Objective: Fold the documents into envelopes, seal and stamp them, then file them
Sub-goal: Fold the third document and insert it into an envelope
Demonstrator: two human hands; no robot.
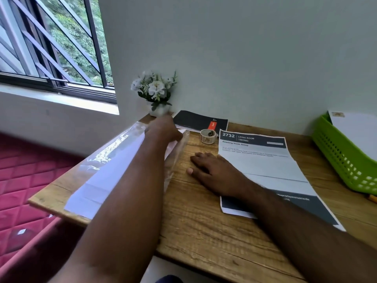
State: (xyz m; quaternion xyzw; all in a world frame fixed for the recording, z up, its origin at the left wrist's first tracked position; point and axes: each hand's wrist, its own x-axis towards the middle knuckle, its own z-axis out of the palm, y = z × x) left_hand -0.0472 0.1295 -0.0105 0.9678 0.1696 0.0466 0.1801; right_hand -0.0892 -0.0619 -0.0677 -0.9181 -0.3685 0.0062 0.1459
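A clear plastic pack of white envelopes (106,166) lies along the left part of the wooden desk (204,221). My left hand (163,129) reaches over its far end, blurred; its fingers are hidden, so its hold is unclear. My right hand (214,170) rests flat on the desk, fingers spread, its heel on the left edge of a printed document (265,166) headed "2732 Living Room". The sheet shows a crease across its middle. A roll of tape (208,136) stands just beyond the document's top left corner.
A green plastic basket (342,156) holding a white envelope (355,127) stands at the right edge. A black notebook (200,121) and a small pot of white flowers (155,92) sit against the back wall. A red mattress (26,180) lies left of the desk.
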